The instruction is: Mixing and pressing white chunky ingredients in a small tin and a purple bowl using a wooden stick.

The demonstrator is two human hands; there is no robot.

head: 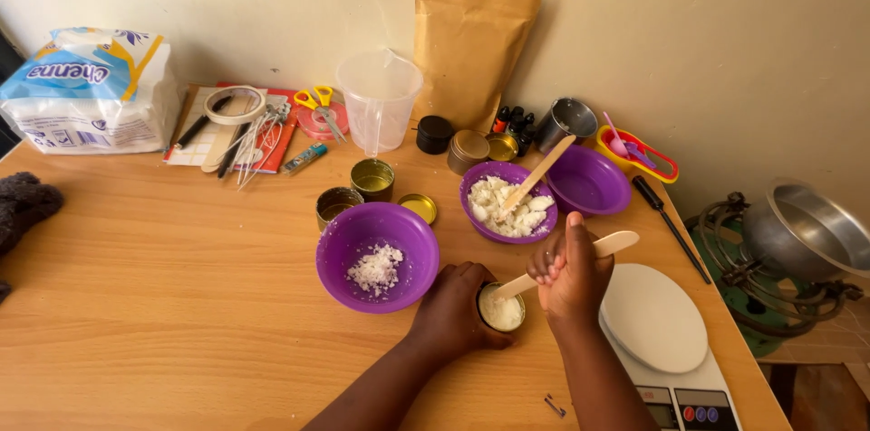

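- Both hands work low on the desk (181, 304).
- Left hand (453, 309): grip wrapped around a small tin (501, 309) of white wax, beside the purple bowl (377, 255).
- Right hand (569, 275): grip clenched on a wooden stick (616, 242), tip in the tin.

Back left corner of the tabletop (136, 304) has a soft plastic pack (91, 91), white and blue with a yellow stripe. A plain tall brown paper pouch (469, 46) leans against the wall mid-back. The white scale's dark screen (654, 397) sits at the bottom right.
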